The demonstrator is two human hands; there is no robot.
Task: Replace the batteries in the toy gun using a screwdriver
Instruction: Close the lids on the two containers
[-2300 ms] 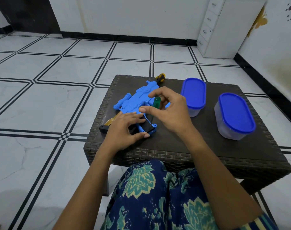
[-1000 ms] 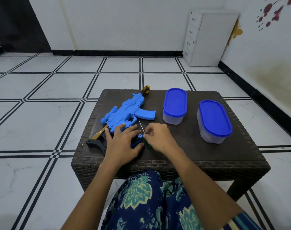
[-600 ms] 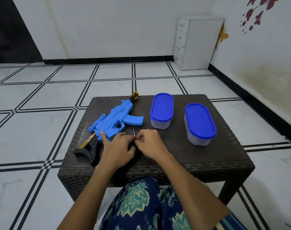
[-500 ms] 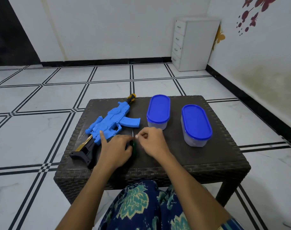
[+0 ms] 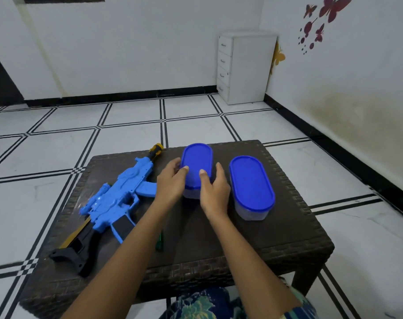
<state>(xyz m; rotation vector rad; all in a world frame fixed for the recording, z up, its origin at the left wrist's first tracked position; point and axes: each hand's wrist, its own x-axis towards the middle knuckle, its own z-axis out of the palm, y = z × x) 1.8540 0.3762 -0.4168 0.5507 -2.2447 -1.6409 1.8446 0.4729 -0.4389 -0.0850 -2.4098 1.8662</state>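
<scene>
Obs: left grip (image 5: 170,181) and right grip (image 5: 215,191) both curled round the left blue-lidded container (image 5: 197,165), thumbs on lid; toy gun (image 5: 120,199) flat on desk (image 5: 288,238) to their left, screwdriver (image 5: 159,241) near front edge; risk: lid releases suddenly, container tips, any contents roll off desk.
</scene>
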